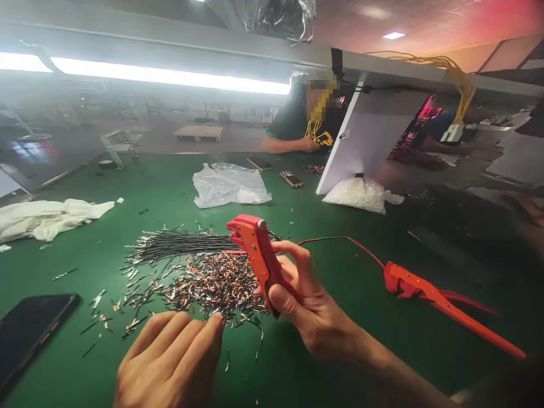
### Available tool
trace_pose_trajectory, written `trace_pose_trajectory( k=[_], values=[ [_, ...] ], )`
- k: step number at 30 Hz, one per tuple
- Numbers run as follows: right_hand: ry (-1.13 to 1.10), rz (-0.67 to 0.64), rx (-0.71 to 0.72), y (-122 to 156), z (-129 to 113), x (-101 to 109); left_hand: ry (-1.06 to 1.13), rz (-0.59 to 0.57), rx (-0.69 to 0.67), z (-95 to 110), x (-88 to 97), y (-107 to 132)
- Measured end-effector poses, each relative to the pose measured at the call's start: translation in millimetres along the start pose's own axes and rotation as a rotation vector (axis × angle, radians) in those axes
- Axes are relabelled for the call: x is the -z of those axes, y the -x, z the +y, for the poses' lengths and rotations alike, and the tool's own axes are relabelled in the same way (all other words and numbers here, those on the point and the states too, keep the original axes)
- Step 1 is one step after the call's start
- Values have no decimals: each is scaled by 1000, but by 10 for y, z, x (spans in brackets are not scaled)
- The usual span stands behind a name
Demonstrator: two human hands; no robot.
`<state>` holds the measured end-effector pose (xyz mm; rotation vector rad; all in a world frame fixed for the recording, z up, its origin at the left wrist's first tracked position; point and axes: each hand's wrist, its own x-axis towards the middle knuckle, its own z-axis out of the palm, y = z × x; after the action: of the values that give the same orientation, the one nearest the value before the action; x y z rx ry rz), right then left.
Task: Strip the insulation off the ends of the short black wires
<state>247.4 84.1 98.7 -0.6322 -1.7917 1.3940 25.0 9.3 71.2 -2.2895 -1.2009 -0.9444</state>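
My right hand [304, 300] is closed round the handles of a red crimping tool [257, 252], its head pointing up and away over a heap of small metal terminals [216, 283]. A bundle of thin black wires [182, 245] lies just behind the heap. My left hand [170, 357] rests at the near edge of the heap, fingers curled together with the tips touching the terminals; what they pinch is too small to name. A second red hand tool [442, 300] lies to the right with a thin red wire [340, 241] running to it.
The green table [361, 340] holds a dark phone [29, 331] at the near left, a white cloth [46, 218], a clear plastic bag [229, 184], two phones [291, 178] and a white bag of parts [357, 194]. A person sits across the table behind a white board [369, 133].
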Motion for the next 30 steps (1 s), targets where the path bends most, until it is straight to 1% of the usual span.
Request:
trace_pose_trajectory(
  k=[2,4,5,7,10,14,19,22,25,30],
  values=[
    [249,26,178,11,18,8,-4,-16,-4,18,13,1],
    [487,30,298,21,39,6,-2,-28,-5,63,15,-1],
    [562,31,328,26,52,1,-2,-23,1,91,10,-4],
    [639,56,350,37,79,-8,-8,-3,31,145,-12,-5],
    [709,87,374,50,110,-13,-8,5,52,188,-53,10],
    [781,48,353,47,114,-22,-2,18,50,174,-83,41],
    [758,38,367,28,130,-45,-1,93,7,166,-122,3],
    [733,43,395,34,159,-67,22,49,-9,197,-163,-28],
    [727,33,418,49,187,-95,48,13,3,221,-183,-29],
    [715,10,367,36,229,-106,-59,-51,49,174,-123,-19]
  ],
)
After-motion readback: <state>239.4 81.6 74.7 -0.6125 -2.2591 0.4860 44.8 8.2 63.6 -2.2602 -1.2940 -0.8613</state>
